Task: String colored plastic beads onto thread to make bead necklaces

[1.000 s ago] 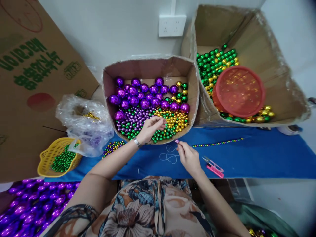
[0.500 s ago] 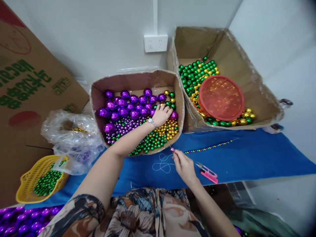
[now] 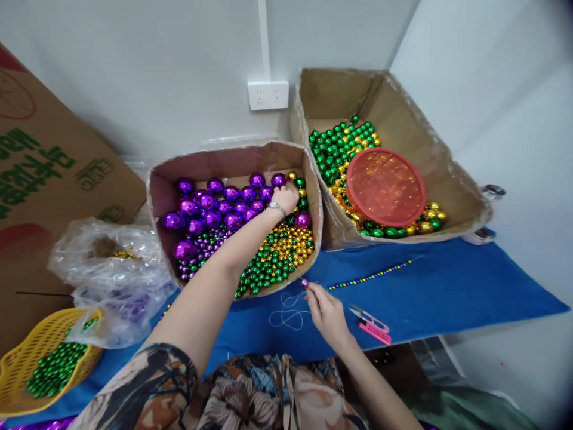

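The counter (image 3: 439, 298) wears a blue cloth. At far left, a tall carton (image 3: 54, 113) carries green writing (image 3: 33, 158), cut off by the picture's edge and too slanted to read surely. The right box (image 3: 430, 131) contains green and gold balls and a red bowl (image 3: 385, 188) that hides some of them. The middle box (image 3: 224, 158) holds purple balls (image 3: 206, 200) and smaller green, gold and purple beads, partly covered by the left forearm. At near left, a clear bag (image 3: 76, 257) overlaps a yellow basket (image 3: 13, 364) of green beads.

The left hand (image 3: 285, 199) is inside the middle box, at its far right; its fingertips are hidden, so I cannot tell whether they grip. The right hand (image 3: 329, 313), just in front of that box, pinches a purple bead (image 3: 304, 282). Pink scissors (image 3: 377, 322) and a beaded string (image 3: 369, 276) lie to its right, loose thread (image 3: 301, 322) to its left.
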